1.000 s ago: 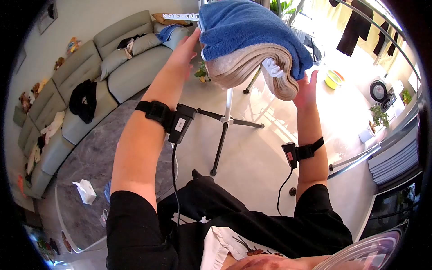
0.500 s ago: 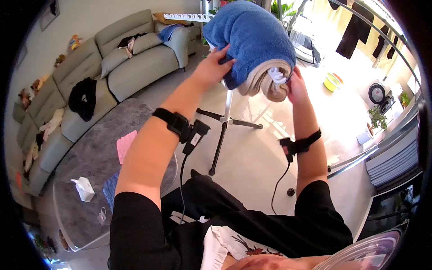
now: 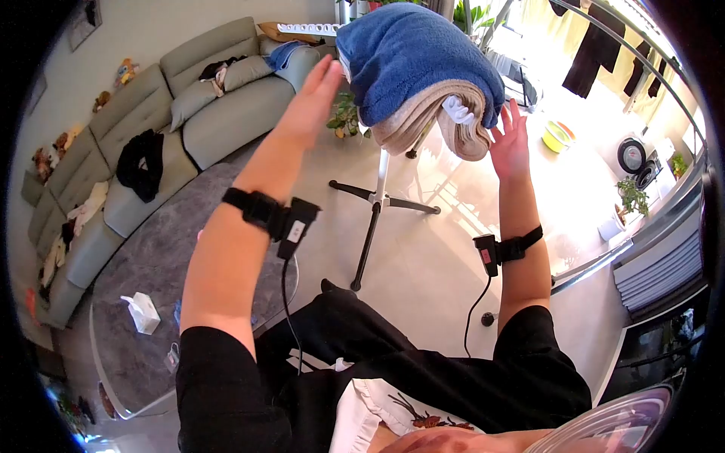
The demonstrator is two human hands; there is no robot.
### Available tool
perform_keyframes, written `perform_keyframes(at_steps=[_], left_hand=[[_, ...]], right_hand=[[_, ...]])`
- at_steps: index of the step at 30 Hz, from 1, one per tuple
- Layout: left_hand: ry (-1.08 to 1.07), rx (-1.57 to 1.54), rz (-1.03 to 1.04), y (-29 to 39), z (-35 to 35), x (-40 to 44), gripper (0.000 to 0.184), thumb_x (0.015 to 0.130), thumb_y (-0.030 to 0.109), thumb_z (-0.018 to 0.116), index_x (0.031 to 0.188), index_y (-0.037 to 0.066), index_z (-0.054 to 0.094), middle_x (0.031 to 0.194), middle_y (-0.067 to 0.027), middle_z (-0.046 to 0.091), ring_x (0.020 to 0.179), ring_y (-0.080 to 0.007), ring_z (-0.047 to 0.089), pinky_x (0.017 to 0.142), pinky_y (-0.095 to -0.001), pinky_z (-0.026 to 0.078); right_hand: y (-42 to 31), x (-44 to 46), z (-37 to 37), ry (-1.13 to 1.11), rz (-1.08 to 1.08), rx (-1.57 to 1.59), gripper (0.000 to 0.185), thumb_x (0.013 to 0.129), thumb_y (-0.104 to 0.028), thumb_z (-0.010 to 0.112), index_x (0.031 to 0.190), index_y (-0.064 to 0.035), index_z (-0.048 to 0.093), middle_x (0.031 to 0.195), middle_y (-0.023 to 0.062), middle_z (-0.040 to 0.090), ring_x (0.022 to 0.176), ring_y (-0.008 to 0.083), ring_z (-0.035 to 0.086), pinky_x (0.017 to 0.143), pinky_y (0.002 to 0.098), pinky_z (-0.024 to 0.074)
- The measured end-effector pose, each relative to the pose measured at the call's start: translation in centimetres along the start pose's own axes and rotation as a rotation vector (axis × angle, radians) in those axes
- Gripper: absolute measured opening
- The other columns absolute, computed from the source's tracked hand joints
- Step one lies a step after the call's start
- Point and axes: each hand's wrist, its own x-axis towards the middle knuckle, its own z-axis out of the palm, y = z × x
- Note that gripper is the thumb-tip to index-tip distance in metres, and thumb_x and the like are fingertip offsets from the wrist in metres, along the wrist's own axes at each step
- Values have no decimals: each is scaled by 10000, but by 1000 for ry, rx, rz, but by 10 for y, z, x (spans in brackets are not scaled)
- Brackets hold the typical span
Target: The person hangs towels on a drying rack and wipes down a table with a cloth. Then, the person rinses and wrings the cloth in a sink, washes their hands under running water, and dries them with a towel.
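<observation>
A blue and beige bundle (image 3: 419, 72) is draped over the white rack arm (image 3: 308, 29), above a tripod base (image 3: 379, 201). The bundle is flanked by both hands — the left (image 3: 311, 106) is held flat beside it, fingers nearly together; the right (image 3: 510, 143) is raised at its lower edge, fingers spread, nothing gripped.

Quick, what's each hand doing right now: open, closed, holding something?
Left hand: open, fingers straight, beside the blue cloth, not gripping it.
Right hand: open, fingers spread near it; touching or not can't be told.
</observation>
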Motion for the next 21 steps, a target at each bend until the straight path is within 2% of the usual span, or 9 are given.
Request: perform_keyframes(at_steps=[2,6,8,9,11,12,14,18,21], left_hand=[[65,23,-50,-2,-24,-10,772,879,637,445,1471,188,236,1508,-44,251,1347,-275,299,1062,-534,206],[215,23,-20,2,-75,-57,635,940,561,385,1434,171,307,1484,-33,300,1304,-242,373,1053,-494,244],[310,40,30,2,-109,-101,579,966,519,361,1415,153,339,1467,-33,333,1269,-230,421,1043,-461,273],[371,-10,61,0,-125,-127,569,946,499,453,1367,121,387,1406,-52,400,1232,-192,450,998,-384,327],[505,-14,10,-12,-161,-183,498,964,427,459,1344,110,411,1383,-50,428,1197,-187,482,976,-361,347],[562,-13,-7,-16,-175,-208,462,973,391,463,1333,104,423,1371,-49,441,1179,-184,498,965,-349,357],[721,-16,-80,-33,-200,-261,394,969,318,494,1297,101,470,1285,-31,515,1122,-181,537,901,-312,406],[961,-28,-219,-72,-236,-367,308,950,251,543,1215,95,535,1152,-30,586,974,-115,572,831,-254,414],[1074,5,-328,-81,-240,-439,250,953,214,537,1159,74,566,1110,-45,602,950,-118,575,796,-244,439]], right_hand=[[1,-4,-6,-17,-3,11,646,958,-536,357,1484,-202,187,1516,63,161,1359,325,234,1073,531,251],[6,-18,-15,5,12,3,645,959,-529,363,1483,-193,191,1538,58,139,1372,311,235,1096,479,217],[27,-32,-24,74,74,-65,613,961,-521,365,1458,-182,249,1508,48,238,1355,277,277,1091,436,232],[42,-42,-30,107,151,-76,590,961,-512,375,1440,-180,282,1484,41,280,1333,262,301,1073,418,251],[82,-67,-38,166,290,-103,546,961,-493,394,1403,-176,346,1435,26,364,1288,230,350,1037,382,287],[98,-83,-36,145,379,-98,447,944,-442,475,1300,-172,474,1295,-4,500,1125,159,466,903,304,366],[141,-107,-18,80,533,-265,382,915,-400,552,1217,-164,553,1148,-24,584,963,104,522,796,247,389],[213,-151,82,-430,582,-564,317,905,-360,585,1114,-123,611,1090,-11,627,967,118,582,787,252,430],[279,-172,163,-893,186,-810,257,881,-259,616,1079,-97,639,1091,35,643,1025,197,589,877,324,459]])
